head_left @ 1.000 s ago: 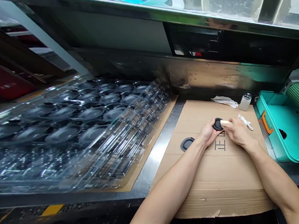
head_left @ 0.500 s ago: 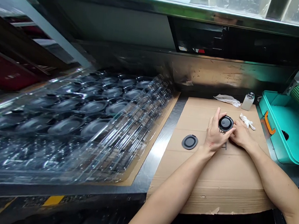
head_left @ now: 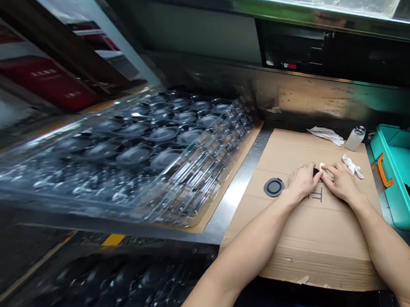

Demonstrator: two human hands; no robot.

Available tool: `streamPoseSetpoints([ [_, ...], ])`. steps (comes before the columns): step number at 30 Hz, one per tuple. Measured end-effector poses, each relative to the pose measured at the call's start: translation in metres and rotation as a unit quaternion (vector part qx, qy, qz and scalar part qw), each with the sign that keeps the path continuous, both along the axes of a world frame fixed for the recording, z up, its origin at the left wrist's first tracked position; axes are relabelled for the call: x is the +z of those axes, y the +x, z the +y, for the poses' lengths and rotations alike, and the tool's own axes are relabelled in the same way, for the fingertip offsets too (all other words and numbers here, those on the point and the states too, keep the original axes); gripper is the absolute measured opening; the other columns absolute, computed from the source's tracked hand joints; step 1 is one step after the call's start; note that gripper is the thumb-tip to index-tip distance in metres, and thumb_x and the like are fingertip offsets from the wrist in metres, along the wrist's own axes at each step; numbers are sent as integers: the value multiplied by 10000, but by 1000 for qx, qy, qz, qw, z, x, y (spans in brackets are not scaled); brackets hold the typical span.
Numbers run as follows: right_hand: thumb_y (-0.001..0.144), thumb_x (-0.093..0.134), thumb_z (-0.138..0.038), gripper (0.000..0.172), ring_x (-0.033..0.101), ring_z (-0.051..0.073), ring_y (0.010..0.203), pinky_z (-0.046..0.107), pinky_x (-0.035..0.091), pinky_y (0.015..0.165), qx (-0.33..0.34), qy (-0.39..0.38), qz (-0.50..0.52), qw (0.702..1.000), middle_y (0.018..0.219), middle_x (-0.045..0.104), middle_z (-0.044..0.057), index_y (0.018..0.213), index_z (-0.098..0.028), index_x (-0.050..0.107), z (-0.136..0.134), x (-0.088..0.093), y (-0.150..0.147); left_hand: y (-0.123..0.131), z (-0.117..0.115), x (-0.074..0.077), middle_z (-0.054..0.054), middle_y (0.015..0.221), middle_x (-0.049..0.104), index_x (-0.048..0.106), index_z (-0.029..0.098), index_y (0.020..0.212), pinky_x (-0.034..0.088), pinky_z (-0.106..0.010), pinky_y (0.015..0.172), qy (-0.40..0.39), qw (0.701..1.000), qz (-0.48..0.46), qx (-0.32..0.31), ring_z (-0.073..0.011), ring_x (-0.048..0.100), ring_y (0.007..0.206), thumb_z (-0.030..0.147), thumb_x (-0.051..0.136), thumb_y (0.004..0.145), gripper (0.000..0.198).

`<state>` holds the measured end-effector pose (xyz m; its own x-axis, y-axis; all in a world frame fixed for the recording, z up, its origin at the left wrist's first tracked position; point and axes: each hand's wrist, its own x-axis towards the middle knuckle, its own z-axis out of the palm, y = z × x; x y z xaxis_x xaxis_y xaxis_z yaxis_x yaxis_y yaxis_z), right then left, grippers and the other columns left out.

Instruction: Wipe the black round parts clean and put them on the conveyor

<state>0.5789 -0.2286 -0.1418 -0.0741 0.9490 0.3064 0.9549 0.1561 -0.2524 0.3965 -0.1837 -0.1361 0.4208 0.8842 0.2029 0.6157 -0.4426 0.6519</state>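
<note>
A dark piece (head_left: 316,171) is held low over the cardboard sheet (head_left: 301,230), its edge just showing between the hands. It is gripped by the curled fingers of the left hand (head_left: 302,180), while a small pale pad (head_left: 322,167) is pinched in the fingertips of the right hand (head_left: 340,181), close against the piece. Rubbing or wiping of the piece seems to be the step in hand; whether the pad is touching it cannot be told.

From the hands, a flat dark disc (head_left: 274,187) is laid between eight and nine o'clock, the bottle (head_left: 355,138) is stood between one and two, and the teal bin (head_left: 393,204) is set at about three. Stacked clear trays (head_left: 134,154) are seen towards nine, on the metal surface (head_left: 243,179).

For the next move, a steady left grip and light, even pressure from the pad appear to be called for, with the piece turned so that covered parts can be reached.
</note>
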Motion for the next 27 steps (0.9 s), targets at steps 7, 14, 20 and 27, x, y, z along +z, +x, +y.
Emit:
streamPoseSetpoints([
  [7,1004,503,-485,427,560,324,1159,479,434,1004,8,0,-17,1000,1149,663,124,1330,-283,691,5,-3,7,-6,-11,-1,-157,1276,649,609,218,1263,497,-439,1047,-15,992,-61,-105,-315,669,1172,254,611,937,328],
  [14,982,512,-540,454,532,340,1182,503,395,1052,15,2,2,1000,1174,651,124,1310,-292,704,9,-14,7,-100,-48,-2,-113,1129,729,630,208,1197,531,-395,970,-14,982,-180,58,-264,702,1048,334,695,912,318],
  [20,972,547,-503,441,519,349,1190,513,375,1056,4,-25,28,999,1201,636,128,1326,-290,701,9,-14,2,-143,-19,-25,-101,1118,700,743,215,1068,491,-401,1046,22,991,-79,102,-250,662,1082,341,730,873,233],
  [27,968,577,-482,430,513,342,1178,489,359,1059,12,-27,25,999,1208,640,132,1327,-282,704,8,-14,-1,-136,-17,-29,-176,1280,638,688,176,1260,392,-480,1164,52,990,58,116,-314,568,1286,473,564,971,433],
])
